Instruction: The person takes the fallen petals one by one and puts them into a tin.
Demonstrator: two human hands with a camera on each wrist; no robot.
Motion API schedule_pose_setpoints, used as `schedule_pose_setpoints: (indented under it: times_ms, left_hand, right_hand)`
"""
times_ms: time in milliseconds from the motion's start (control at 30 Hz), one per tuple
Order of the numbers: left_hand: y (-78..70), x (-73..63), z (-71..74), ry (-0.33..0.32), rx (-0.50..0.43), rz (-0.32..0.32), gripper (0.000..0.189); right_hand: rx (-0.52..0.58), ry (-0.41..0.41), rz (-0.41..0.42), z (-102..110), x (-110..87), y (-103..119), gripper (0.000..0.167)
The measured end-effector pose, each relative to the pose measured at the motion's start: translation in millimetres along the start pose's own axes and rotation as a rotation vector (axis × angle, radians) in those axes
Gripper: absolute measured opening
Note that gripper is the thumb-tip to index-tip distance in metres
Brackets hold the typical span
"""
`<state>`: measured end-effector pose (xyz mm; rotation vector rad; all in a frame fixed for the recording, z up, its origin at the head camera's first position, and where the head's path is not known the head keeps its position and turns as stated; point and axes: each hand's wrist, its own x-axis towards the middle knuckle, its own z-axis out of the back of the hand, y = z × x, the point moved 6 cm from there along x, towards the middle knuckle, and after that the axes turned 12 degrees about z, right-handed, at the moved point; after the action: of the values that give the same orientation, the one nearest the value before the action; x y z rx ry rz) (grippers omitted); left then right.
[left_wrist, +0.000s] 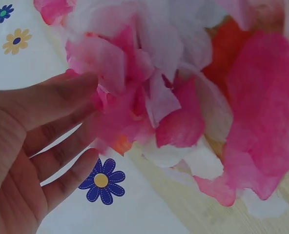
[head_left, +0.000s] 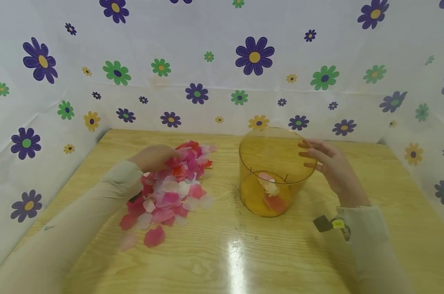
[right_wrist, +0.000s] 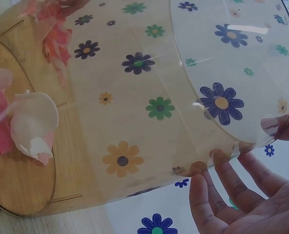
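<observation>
A loose heap of petals (head_left: 170, 185) in pink, red and white lies on the left of the wooden table. My left hand (head_left: 156, 158) is at the heap's far left side. In the left wrist view, its thumb and fingertips pinch a pink petal (left_wrist: 117, 119); some fingertips are hidden behind it. A see-through amber bucket (head_left: 251, 188) stands upright right of the heap. Inside, on its bottom, lie a few petals, among them a white one (right_wrist: 34, 122). My right hand (head_left: 333, 169) holds the bucket's right side near the rim, fingertips and thumb against the wall.
The wooden table (head_left: 207, 253) reaches back to a white cloth (head_left: 214, 36) printed with flowers, which hangs at the back and both sides. A single pink petal (head_left: 155, 236) lies at the heap's near edge. A small black tag (head_left: 322, 223) hangs by the right cuff.
</observation>
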<state>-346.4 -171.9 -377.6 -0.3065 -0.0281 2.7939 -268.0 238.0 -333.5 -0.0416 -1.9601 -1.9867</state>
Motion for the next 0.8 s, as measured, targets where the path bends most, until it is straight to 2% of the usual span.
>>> schedule_pose_setpoints:
  times_ms: [200, 500, 800]
  left_hand:
    - [-5.4, -3.2, 7.2, 0.0, -0.013, 0.02, 0.034]
    - [-4.3, 4.5, -3.6, -0.029, -0.004, 0.059, 0.034]
    - [-6.9, 7.7, -11.1, -0.003, -0.06, 0.087, 0.013]
  right_hand:
    - [0.01, 0.002, 0.009, 1.0, 0.7, -0.5, 0.02]
    - [0.013, -0.002, 0.012, 1.7, 0.5, 0.1, 0.021]
    - [-0.021, 0.002, 0.009, 2.3, 1.2, -0.7, 0.021]
